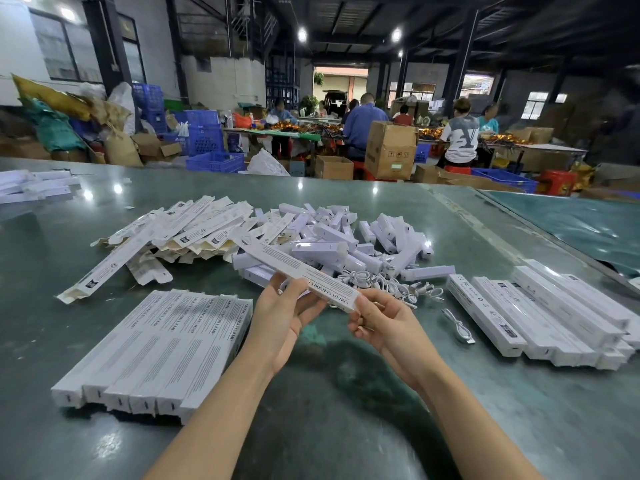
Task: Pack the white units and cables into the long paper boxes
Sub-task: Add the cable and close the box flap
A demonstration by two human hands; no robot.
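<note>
Both hands hold one long white paper box [294,268] above the table, slanting from upper left to lower right. My left hand [284,313] grips it from below near its middle. My right hand [384,320] pinches its near end. Behind the box lies a pile of white units [346,237], with a tangle of white cables [391,282] at its front. One loose cable [459,325] lies right of my right hand. Flat unfolded boxes [173,230] are heaped at the left.
A row of closed boxes [156,351] lies side by side at the near left, and another stack of boxes [554,313] at the right. More white boxes [31,185] sit at the far left of the green table [329,427]. People work at tables far behind.
</note>
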